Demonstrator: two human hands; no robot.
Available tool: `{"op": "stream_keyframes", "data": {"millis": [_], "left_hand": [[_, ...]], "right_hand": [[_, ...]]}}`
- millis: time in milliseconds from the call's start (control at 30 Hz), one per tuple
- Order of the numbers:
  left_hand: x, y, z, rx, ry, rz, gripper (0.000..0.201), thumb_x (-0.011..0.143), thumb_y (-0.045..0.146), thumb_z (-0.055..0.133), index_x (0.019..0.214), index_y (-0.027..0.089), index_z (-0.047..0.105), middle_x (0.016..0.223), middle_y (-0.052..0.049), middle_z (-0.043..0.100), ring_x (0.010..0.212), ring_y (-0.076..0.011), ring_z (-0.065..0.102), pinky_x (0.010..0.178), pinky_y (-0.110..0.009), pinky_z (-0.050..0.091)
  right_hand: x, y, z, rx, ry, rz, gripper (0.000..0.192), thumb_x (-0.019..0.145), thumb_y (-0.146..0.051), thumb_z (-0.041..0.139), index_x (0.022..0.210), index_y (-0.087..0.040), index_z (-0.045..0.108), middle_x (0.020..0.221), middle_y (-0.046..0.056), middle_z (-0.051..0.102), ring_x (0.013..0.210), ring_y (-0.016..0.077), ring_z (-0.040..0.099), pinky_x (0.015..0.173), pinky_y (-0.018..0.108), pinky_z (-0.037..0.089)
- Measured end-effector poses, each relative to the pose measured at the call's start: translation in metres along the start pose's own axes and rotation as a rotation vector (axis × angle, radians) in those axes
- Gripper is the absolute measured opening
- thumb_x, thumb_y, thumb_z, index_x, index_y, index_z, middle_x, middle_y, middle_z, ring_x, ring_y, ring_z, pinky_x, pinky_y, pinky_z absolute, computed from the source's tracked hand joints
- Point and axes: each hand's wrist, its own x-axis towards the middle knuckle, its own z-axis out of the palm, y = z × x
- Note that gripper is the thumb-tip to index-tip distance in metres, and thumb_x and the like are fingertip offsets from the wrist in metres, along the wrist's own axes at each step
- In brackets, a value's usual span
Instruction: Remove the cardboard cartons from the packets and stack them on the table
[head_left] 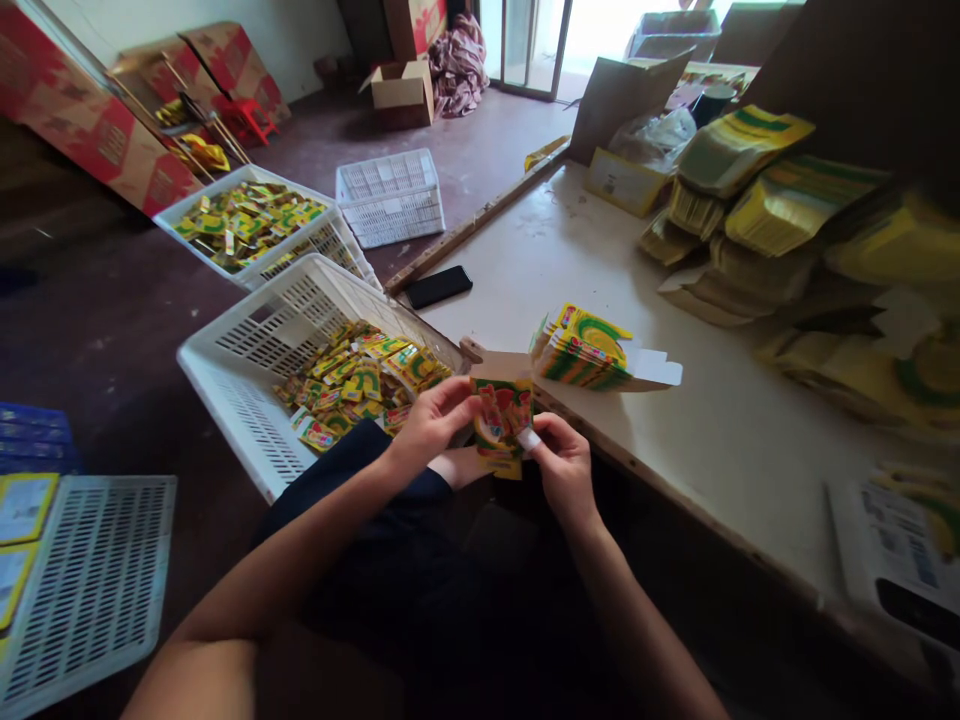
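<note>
Between my two hands is a small yellow and green carton (501, 420) with a red picture on its front and its flaps standing out. My left hand (435, 420) pinches its left side with thumb and fingers. On the right edge, my right hand (561, 462) grips it, the thumb across the front. Just beyond, a stack of flat yellow-green cartons (581, 345) leans on the table near its edge. Left of my left hand stands a white plastic crate (247, 340) holding a heap of small yellow-green sachets (367, 375).
A black phone (440, 287) lies at the edge of the white table (540, 240). Bundles of flat cartons (780, 200) are piled at the right. A second crate of sachets (247, 225) and an upturned white crate (391, 198) sit on the floor, with a grey crate (97, 570) lower left.
</note>
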Motion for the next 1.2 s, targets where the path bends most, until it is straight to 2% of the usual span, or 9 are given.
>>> {"op": "stream_keyframes", "data": {"millis": [167,300,433,567,733,833,933,1033,1200], "left_hand": [[0.004,0.021,-0.022,0.477,-0.078,0.276,0.067,0.065,0.051,0.077,0.122,0.021,0.06,0.126,-0.012,0.062,0.117,-0.0269,0.057,0.101,-0.038,0.043],[-0.004,0.001,-0.011,0.945,-0.449,0.16,0.032,0.07,0.045,0.073,0.091,0.022,0.072,0.088,-0.007,0.074,0.087,-0.0266,0.068,0.085,-0.037,0.05],[-0.011,-0.019,0.004,1.261,-0.51,0.018,0.032,0.086,0.04,0.054,0.067,0.019,0.07,0.065,-0.01,0.071,0.065,-0.0244,0.068,0.066,-0.031,0.049],[-0.009,-0.019,-0.001,1.077,-0.606,0.017,0.024,0.083,0.039,0.059,0.094,0.023,0.072,0.092,-0.009,0.075,0.089,-0.027,0.07,0.077,-0.032,0.05],[-0.002,-0.022,-0.009,0.609,-0.725,0.026,0.07,0.065,0.041,0.076,0.127,0.018,0.053,0.124,-0.011,0.064,0.111,-0.0262,0.061,0.089,-0.032,0.048],[-0.003,-0.022,0.0,0.608,-0.562,0.02,0.059,0.07,0.035,0.071,0.122,0.018,0.051,0.112,-0.008,0.066,0.098,-0.023,0.063,0.083,-0.033,0.05],[-0.01,-0.023,0.012,0.756,-0.364,0.139,0.056,0.067,0.027,0.071,0.118,0.02,0.049,0.106,-0.007,0.064,0.094,-0.0244,0.063,0.083,-0.037,0.05],[-0.016,-0.028,0.02,0.869,-0.327,0.307,0.058,0.066,0.022,0.066,0.121,0.021,0.045,0.108,-0.009,0.061,0.097,-0.0271,0.063,0.085,-0.041,0.051],[-0.021,-0.039,0.022,0.912,-0.316,0.518,0.073,0.071,0.022,0.065,0.134,0.024,0.029,0.114,-0.01,0.059,0.099,-0.0269,0.065,0.081,-0.039,0.054]], "right_hand": [[0.0,0.0,-0.017,-0.539,-0.262,-0.358,0.014,0.079,-0.015,0.057,0.079,-0.022,0.069,0.073,0.002,0.06,0.065,0.0146,0.055,0.06,0.026,0.045],[-0.004,0.003,-0.012,-0.84,-0.366,-0.56,0.027,0.083,-0.007,0.049,0.088,-0.022,0.07,0.078,0.005,0.062,0.072,0.0172,0.056,0.067,0.028,0.046],[-0.002,0.004,-0.009,-0.941,-0.356,-0.647,0.028,0.09,-0.009,0.046,0.083,-0.022,0.069,0.072,0.004,0.062,0.067,0.0166,0.053,0.063,0.027,0.043],[0.0,0.001,-0.012,-0.943,-0.345,-0.745,0.03,0.094,-0.013,0.045,0.078,-0.022,0.069,0.068,0.003,0.061,0.065,0.0163,0.051,0.064,0.029,0.042],[-0.01,-0.001,-0.01,-0.81,-0.345,-0.845,0.025,0.093,-0.017,0.049,0.088,-0.029,0.069,0.083,0.001,0.067,0.086,0.0169,0.06,0.095,0.037,0.042],[-0.017,0.002,-0.008,-0.617,-0.013,-0.72,0.032,0.087,-0.028,0.06,0.119,-0.032,0.059,0.12,0.006,0.061,0.117,0.0259,0.054,0.107,0.051,0.035],[-0.019,0.011,-0.006,-0.318,0.179,-0.374,0.057,0.086,-0.038,0.06,0.139,-0.027,0.041,0.139,0.012,0.049,0.127,0.0294,0.048,0.105,0.051,0.04],[-0.019,0.021,-0.003,-0.089,0.085,-0.097,0.055,0.086,-0.043,0.059,0.136,-0.025,0.047,0.137,0.011,0.053,0.127,0.0278,0.051,0.105,0.045,0.043],[-0.016,0.018,0.002,0.099,-0.092,0.098,0.054,0.082,-0.054,0.06,0.127,-0.025,0.058,0.129,0.01,0.063,0.12,0.0282,0.057,0.105,0.045,0.044]]}}
